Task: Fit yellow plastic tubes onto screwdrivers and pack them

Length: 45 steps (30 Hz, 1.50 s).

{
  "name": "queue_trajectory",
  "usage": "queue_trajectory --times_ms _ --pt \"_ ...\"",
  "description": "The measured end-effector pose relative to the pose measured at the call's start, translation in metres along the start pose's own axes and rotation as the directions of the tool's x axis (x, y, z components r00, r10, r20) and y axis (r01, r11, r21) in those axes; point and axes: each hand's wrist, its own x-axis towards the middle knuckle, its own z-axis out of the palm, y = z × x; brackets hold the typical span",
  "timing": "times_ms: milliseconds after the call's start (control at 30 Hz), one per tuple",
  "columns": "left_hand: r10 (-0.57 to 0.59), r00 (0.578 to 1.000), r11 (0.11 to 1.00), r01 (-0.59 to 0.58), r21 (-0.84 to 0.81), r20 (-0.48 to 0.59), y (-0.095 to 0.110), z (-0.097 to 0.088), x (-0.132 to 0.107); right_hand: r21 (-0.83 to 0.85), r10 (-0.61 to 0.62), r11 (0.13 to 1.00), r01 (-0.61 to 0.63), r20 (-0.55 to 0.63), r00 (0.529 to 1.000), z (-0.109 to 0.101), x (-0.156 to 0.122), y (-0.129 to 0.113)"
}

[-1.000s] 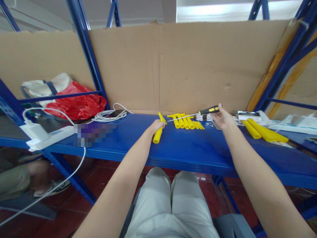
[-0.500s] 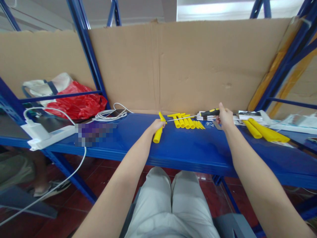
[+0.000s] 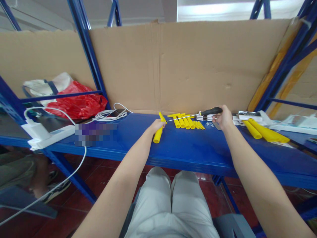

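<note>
My left hand point(image 3: 156, 126) is closed round a yellow plastic tube point(image 3: 158, 130) that rests on the blue shelf point(image 3: 188, 148). My right hand point(image 3: 224, 118) grips the black handle of a screwdriver point(image 3: 198, 115). Its thin metal shaft runs left, and the tip reaches the upper end of the tube by my left fingers. Between my hands, behind the shaft, lies a row of several yellow plastic pieces point(image 3: 186, 121).
Two longer yellow tubes point(image 3: 264, 131) and white flat items lie at the right. Coiled white cable point(image 3: 109, 114), a white power strip point(image 3: 48, 135) and a red bag point(image 3: 76, 102) are at the left. Cardboard point(image 3: 188, 66) backs the shelf. Another person's leg shows at lower left.
My right hand turned and closed over the screwdriver handle, so the handle's yellow marking has rotated out of sight. The left hand and tube stayed still.
</note>
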Motion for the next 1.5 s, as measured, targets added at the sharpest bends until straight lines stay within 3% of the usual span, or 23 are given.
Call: queue_trajectory --times_ms 333,833,1167,1400,1500 --pt "-0.007 1.0 1.0 0.007 -0.006 0.003 0.004 0.0 -0.005 -0.048 0.058 0.997 -0.063 -0.104 0.993 0.009 -0.011 -0.01" --pt "-0.003 1.0 1.0 0.003 0.003 0.004 0.001 -0.001 0.0 -0.009 -0.036 0.999 0.035 -0.086 0.996 0.003 0.0 0.001" --pt "-0.004 1.0 1.0 0.004 -0.011 0.0 0.003 0.0 -0.003 0.131 0.039 0.991 -0.025 -0.106 0.994 0.009 -0.004 -0.005" --pt "0.001 1.0 1.0 -0.001 -0.009 0.004 0.002 -0.001 -0.004 -0.152 -0.045 0.988 0.024 -0.136 0.99 0.006 -0.011 -0.007" --pt "0.005 1.0 1.0 -0.004 -0.009 0.008 0.002 -0.001 -0.003 -0.165 -0.007 0.986 -0.013 -0.121 0.993 0.005 -0.011 -0.006"
